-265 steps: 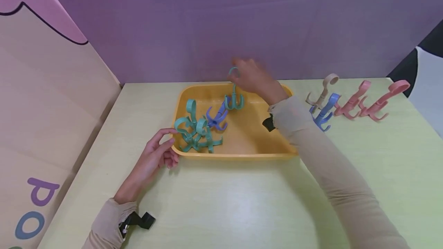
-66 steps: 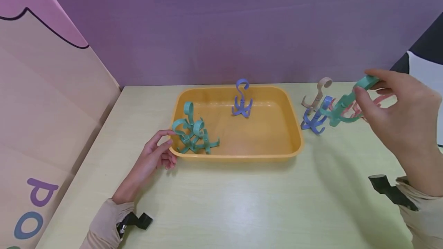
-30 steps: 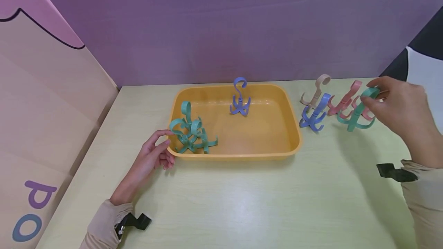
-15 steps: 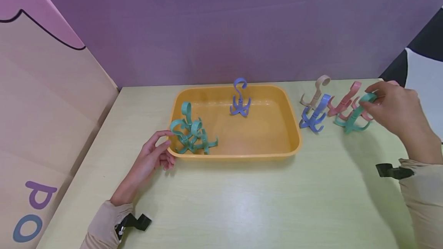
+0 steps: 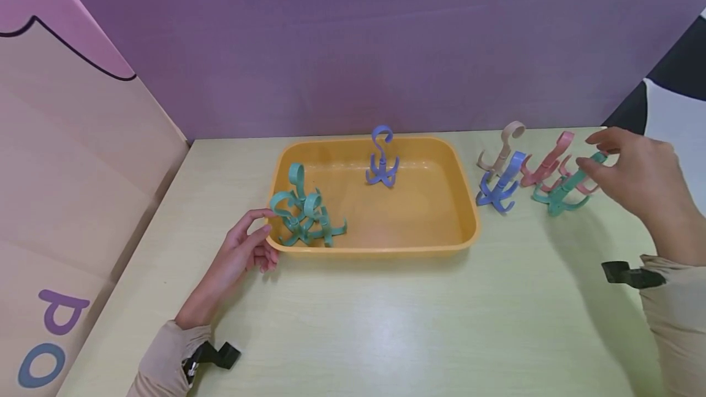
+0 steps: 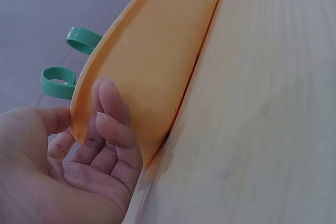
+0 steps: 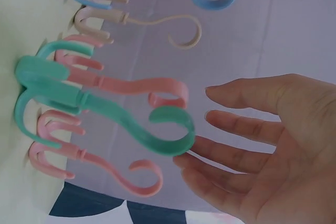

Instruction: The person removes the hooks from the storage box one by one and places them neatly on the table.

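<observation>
My left hand (image 5: 242,250) grips the near left corner of a yellow plastic tray (image 5: 375,251), thumb at the rim and other fingers curled below it. Inside the tray, several green octopus-shaped hooks (image 5: 300,207) crowd the left end, and one blue-violet hook (image 5: 382,164) stands near the back wall. To the right, a green hook (image 7: 105,103) stands on its splayed legs on the table. My right hand (image 5: 642,170) is beside its curled top, thumb and fingers spread apart, fingertips right at the curl.
Right of the tray stand a beige hook (image 5: 506,143), a blue hook (image 5: 501,182) and a pink hook (image 5: 548,161), with another pink hook (image 7: 115,174) partly hidden behind the green one. A purple wall (image 5: 353,48) rises behind the table (image 5: 358,323).
My right hand carried a green hook right from over the tray, stood it before the pink hooks and let it go. The blue-violet hook in the tray now stands farther back. My left hand stayed put.
</observation>
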Motion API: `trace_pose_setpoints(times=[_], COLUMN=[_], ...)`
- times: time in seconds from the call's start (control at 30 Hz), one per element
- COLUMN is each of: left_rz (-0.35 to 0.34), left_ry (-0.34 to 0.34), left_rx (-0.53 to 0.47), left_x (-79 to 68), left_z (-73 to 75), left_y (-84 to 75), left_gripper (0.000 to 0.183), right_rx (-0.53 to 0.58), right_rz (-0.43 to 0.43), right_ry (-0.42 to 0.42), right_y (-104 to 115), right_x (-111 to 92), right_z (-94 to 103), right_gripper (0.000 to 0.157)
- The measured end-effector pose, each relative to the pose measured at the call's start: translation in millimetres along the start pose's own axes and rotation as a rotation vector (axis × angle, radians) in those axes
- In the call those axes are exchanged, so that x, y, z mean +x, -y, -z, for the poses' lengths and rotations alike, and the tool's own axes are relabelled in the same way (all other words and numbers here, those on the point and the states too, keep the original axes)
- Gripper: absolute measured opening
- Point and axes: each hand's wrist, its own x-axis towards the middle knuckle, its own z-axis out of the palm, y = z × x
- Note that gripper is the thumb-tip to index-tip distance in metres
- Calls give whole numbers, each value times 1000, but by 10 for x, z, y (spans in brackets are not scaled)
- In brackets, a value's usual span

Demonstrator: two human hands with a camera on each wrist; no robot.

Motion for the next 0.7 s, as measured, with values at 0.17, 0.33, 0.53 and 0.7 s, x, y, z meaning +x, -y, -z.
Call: trace_pose_setpoints(times=[0.17, 0.33, 0.53, 0.7], left_rz=[0, 2, 2, -2], left_ry=[2, 2, 3, 2], left_rx=[0, -1, 2, 6], left_x=[1, 0, 2, 1], left_z=[5, 3, 2, -1], left_y=[6, 7, 9, 3], left_gripper=[45, 46, 46, 45], right_rx=[8, 4, 10, 31], right_rz=[22, 42, 85, 123], right_ry=[-18, -35, -58, -69], right_y=[119, 265, 409, 537], right_x=[-32, -59, -97, -131], right_z=[16, 37, 51, 57], right_gripper=[39, 39, 36, 32])
